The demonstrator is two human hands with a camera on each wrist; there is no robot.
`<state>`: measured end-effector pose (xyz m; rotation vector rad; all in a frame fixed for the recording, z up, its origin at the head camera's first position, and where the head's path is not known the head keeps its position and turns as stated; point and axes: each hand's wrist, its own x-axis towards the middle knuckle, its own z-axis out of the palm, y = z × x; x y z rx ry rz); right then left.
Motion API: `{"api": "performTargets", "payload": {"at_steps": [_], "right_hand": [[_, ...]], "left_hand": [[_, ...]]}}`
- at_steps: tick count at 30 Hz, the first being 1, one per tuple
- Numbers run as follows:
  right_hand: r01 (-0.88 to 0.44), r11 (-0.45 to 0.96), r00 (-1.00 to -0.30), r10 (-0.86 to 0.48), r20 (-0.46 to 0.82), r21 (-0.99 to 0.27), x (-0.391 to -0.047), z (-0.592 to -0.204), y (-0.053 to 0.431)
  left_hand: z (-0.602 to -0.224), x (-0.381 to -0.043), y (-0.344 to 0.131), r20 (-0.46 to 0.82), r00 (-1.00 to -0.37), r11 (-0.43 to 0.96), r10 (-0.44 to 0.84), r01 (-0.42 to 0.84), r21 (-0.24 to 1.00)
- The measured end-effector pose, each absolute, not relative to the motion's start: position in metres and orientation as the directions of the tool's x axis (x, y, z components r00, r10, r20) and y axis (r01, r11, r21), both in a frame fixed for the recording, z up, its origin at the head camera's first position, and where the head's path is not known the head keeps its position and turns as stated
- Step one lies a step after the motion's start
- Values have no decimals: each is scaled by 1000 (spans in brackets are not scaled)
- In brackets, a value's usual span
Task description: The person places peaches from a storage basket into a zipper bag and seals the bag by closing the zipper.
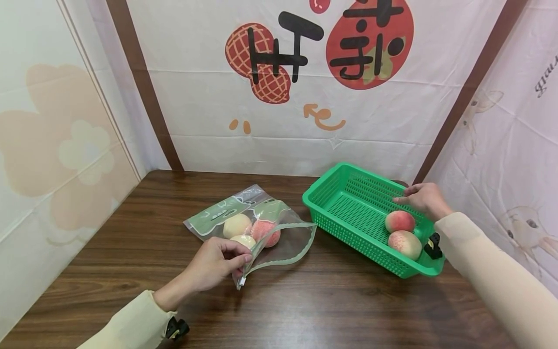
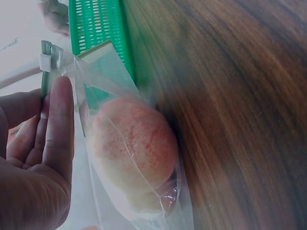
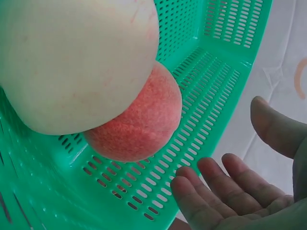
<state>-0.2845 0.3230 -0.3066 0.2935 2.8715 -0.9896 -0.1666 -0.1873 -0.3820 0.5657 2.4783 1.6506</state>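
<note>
- While the left hand (image 1: 213, 264) pinched the mouth of a zip bag (image 1: 291, 245) near its white slider (image 1: 242, 280), the bag lay on the brown wood-grain table (image 1: 131, 237).
- The bag was clear film with a green cartoon print, and its pale-green zip edge bowed wide apart.
- Inside I could see two creamy peaches (image 1: 237, 226) and a coral-pink peach (image 1: 266, 232), glossy plastic wrinkling over them.
- Just beside it, a green slotted plastic basket (image 1: 357, 242) held a rosy red peach (image 1: 400, 220) and a larger-looking pale one (image 1: 404, 244) flecked with pink.
- The right hand (image 1: 425, 199) was at the basket's far rim, thumb spread wide from loosely bent fingers.
</note>
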Motion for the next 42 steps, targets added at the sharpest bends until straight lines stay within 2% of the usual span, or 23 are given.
{"api": "performTargets", "payload": {"at_steps": [10, 22, 28, 34, 42], "right_hand": [[246, 827, -956, 123, -266, -505, -292, -309, 331], [217, 895, -943, 89, -321, -391, -301, -328, 329], [302, 866, -919, 153, -362, -399, -303, -332, 325], [311, 874, -907, 156, -390, -374, -305, -330, 320], [340, 846, -908, 182, -379, -410, -306, -323, 313]], "left_hand": [[-382, -167, -187, 111, -924, 336, 366, 242, 910], [-383, -167, -186, 107, -922, 337, 372, 242, 910], [-383, -167, -187, 105, -923, 334, 369, 237, 912], [-384, -167, -188, 117, -921, 342, 371, 253, 905], [-385, -167, -189, 122, -920, 338, 373, 257, 905]]}}
